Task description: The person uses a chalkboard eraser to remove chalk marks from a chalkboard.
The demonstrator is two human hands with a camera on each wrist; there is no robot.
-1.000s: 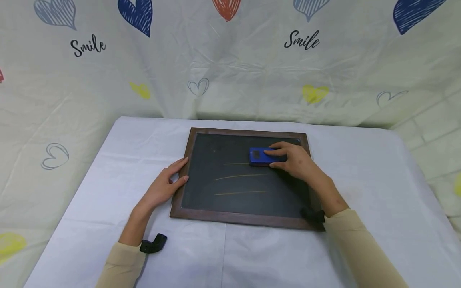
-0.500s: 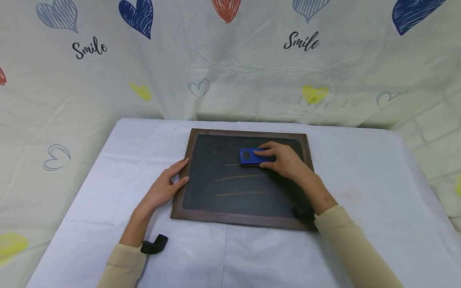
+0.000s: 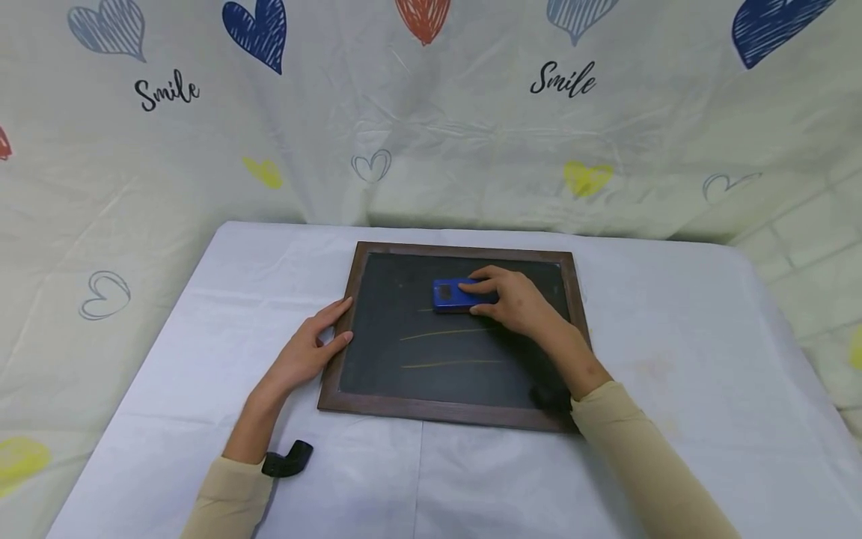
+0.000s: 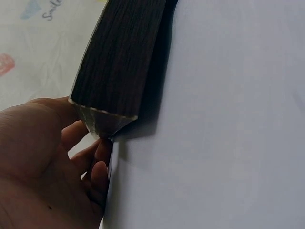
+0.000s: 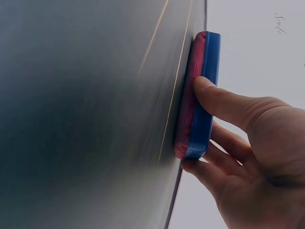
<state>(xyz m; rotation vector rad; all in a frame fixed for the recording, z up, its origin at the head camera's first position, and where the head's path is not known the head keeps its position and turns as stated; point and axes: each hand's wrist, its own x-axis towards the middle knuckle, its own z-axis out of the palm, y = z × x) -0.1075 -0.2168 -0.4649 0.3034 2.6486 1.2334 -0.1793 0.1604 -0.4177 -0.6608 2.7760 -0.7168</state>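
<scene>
A small chalkboard with a brown wooden frame lies on the white-covered table. Three thin yellowish chalk lines cross its dark surface. In the head view, my left hand rests at the frame's left side, thumb and forefinger reaching onto the wood; its other fingers are largely hidden there. My right hand grips a blue chalkboard eraser between thumb and fingers over the upper chalk line. The right wrist view shows the eraser's pink pad against the board.
The white tablecloth spreads around the board. Behind the table hangs a pale backdrop printed with hearts and "Smile". A black wrist-worn device sticks out beside the left cuff.
My right hand has slid the eraser leftward along the upper chalk line. The left hand and the board have stayed in place.
</scene>
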